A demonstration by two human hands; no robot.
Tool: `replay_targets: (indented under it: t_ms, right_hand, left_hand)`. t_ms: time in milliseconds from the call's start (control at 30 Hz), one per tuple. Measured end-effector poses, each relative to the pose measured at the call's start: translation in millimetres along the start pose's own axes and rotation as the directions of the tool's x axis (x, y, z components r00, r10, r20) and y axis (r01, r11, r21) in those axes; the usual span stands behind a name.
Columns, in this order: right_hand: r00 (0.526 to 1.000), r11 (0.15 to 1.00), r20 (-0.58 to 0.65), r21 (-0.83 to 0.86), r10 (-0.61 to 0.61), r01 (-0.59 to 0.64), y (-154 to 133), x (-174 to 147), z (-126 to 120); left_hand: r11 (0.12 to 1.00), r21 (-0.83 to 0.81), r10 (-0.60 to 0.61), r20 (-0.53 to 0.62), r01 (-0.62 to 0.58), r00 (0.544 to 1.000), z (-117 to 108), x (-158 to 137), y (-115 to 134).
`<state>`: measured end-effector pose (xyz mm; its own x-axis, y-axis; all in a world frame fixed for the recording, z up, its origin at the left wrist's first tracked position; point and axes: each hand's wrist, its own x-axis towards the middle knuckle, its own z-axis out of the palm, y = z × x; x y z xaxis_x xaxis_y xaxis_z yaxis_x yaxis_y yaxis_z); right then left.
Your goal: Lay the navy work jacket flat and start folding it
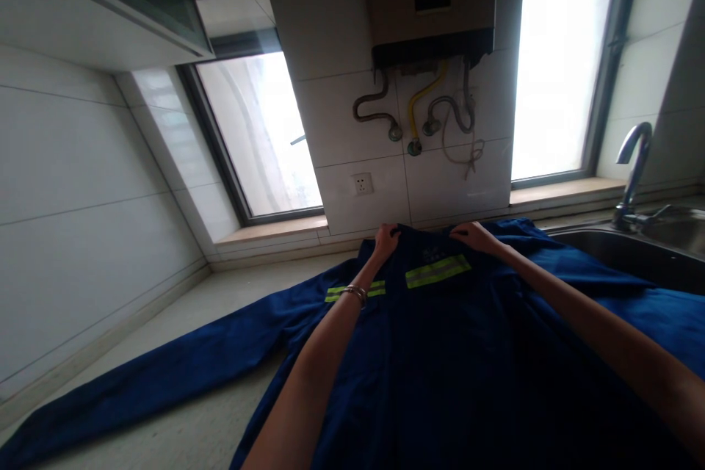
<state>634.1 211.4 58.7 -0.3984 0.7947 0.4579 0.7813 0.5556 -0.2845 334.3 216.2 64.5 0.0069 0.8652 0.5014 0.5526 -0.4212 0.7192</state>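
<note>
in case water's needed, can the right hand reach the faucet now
Probably yes, once the right hand releases the blue jacket: nothing tall seems to stand between hand and faucet.

Blue jacket [440, 360], lime-banded, spread across countertop [214, 418].

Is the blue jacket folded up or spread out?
Spread out: the blue jacket lies across the counter, with one sleeve stretched out sideways. The left hand and right hand pinch its far edge.

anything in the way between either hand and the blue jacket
Nothing visible stands between them: the left hand and the right hand both hold the blue jacket directly, at its top edge.
</note>
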Motion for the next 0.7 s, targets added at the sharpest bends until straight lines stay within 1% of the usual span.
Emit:
replay_targets:
  t_ms: [33,100,167,233,300,367,400,467,500,533,567,600,667,700]
  right_hand:
    - [0.999,0.997,-0.011,-0.063,0.036,-0.037,-1,0,0]
    - [0.991,0.967,-0.035,-0.217,0.130,-0.135,-5,1,2]
    - [0.977,0.920,-0.066,-0.328,0.205,-0.215,-12,3,10]
    - [0.971,0.896,-0.092,-0.373,0.221,-0.239,-23,4,22]
    - [0.981,0.903,-0.083,-0.385,0.175,-0.193,-39,6,38]
    - [0.995,0.919,-0.027,-0.383,0.091,-0.095,-58,8,59]
    - [0.999,0.926,0.012,-0.374,0.046,-0.039,-68,8,70]
    - [0.996,0.935,0.082,-0.352,-0.025,0.052,-84,7,92]
    - [0.993,0.938,0.116,-0.339,-0.034,0.072,-90,7,103]
    - [0.987,0.943,0.160,-0.325,-0.014,0.067,-92,6,112]
    - [0.976,0.951,0.215,-0.308,0.036,0.033,-93,5,121]
    - [0.954,0.958,0.279,-0.287,0.107,-0.023,-91,4,129]
    - [0.881,0.957,0.404,-0.243,0.246,-0.156,-82,2,140]
    - [0.849,0.953,0.443,-0.223,0.288,-0.207,-76,3,144]
  left_hand:
    - [0.999,0.044,0.006,-0.024,-0.005,1.000,2,-1,2]
    - [0.980,0.197,0.026,-0.054,-0.015,0.998,6,-4,5]
    - [0.916,0.401,0.025,-0.025,-0.013,0.999,9,-7,5]
    - [0.830,0.557,-0.049,0.038,0.019,0.998,6,-10,-2]
    - [0.747,0.659,-0.172,0.059,0.091,0.983,-3,-14,-17]
    - [0.670,0.730,-0.262,0.062,0.135,0.963,-20,-23,-39]
    - [0.644,0.753,-0.285,0.072,0.136,0.956,-30,-30,-51]
    - [0.622,0.775,-0.310,0.119,0.107,0.943,-51,-47,-76]
    - [0.623,0.777,-0.326,0.152,0.091,0.933,-61,-56,-87]
    - [0.626,0.776,-0.347,0.182,0.082,0.920,-71,-65,-97]
    - [0.626,0.776,-0.369,0.209,0.076,0.906,-79,-74,-105]
    - [0.626,0.776,-0.393,0.230,0.076,0.890,-86,-80,-113]
    - [0.624,0.775,-0.441,0.246,0.097,0.863,-95,-87,-123]
    - [0.617,0.777,-0.472,0.239,0.124,0.849,-98,-88,-126]
